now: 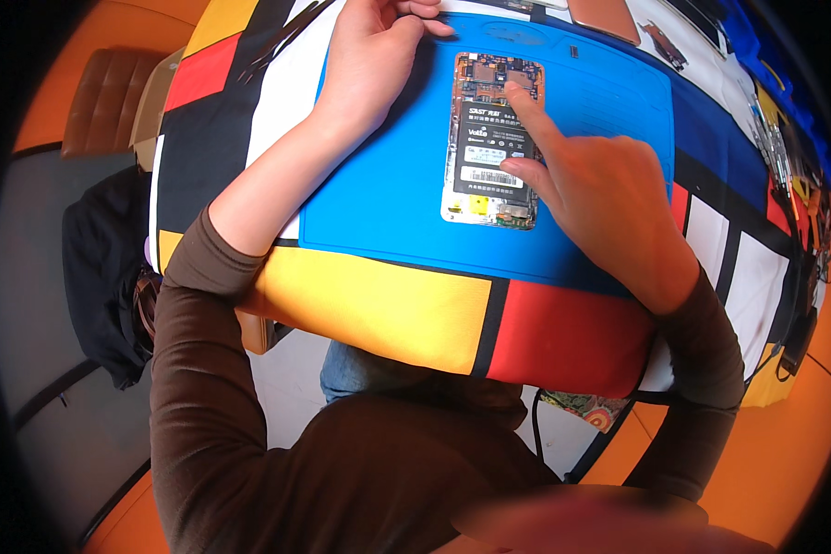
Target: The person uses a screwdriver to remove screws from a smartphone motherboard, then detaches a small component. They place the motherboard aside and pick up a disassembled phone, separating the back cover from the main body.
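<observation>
An opened smartphone (460, 205) lies upright in line with me on a blue work mat (379, 208), its insides facing up. Its black battery (489, 138) with white labels fills the middle, and the bare circuit board (485, 72) shows at the far end. My right hand (609, 189) reaches over from the right, index fingertip at the board and thumb apart over the battery's edge. Nothing shows between those fingers. My left hand (371, 65) is at the mat's far left, fingers loosely bent and apart, partly cut off by the upper edge. I see nothing in it.
A small dark part (573, 53) lies on the mat's far side. Beyond are a brownish flat panel (605, 18) and a small component (663, 46). Thin dark tools (286, 42) lie far left; more tools (776, 152) line the right. A patterned tablecloth (388, 305) covers the table.
</observation>
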A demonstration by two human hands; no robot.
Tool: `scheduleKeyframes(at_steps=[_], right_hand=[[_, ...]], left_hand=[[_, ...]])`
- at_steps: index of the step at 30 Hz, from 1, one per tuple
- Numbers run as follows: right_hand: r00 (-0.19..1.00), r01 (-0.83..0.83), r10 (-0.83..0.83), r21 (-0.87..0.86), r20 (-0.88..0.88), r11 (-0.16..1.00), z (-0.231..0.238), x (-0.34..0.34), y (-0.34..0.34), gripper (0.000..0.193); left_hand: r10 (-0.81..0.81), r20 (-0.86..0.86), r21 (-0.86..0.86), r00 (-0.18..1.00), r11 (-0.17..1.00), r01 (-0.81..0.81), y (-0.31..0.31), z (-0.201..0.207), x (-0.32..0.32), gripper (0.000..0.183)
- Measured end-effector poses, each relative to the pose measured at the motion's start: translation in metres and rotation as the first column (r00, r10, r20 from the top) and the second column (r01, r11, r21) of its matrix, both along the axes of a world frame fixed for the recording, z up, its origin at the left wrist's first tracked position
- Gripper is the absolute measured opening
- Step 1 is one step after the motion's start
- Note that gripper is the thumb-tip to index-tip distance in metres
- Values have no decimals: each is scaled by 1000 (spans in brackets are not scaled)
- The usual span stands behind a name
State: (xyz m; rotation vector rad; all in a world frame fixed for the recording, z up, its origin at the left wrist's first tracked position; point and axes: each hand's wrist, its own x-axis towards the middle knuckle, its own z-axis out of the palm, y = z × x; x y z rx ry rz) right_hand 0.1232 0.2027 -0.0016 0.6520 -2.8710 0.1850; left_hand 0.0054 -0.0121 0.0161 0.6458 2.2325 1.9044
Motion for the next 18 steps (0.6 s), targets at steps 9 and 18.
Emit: scheduleKeyframes(at_steps=[9,18], right_hand=[[1000,-5,4,44,20,999,2,-1,1,63],[1000,-4,3,56,19,998,4,0,0,64]], left_hand=[[8,25,-60,1000,998,-7,0,10,4,20],[44,52,-73,998,996,-40,2,9,3,21]])
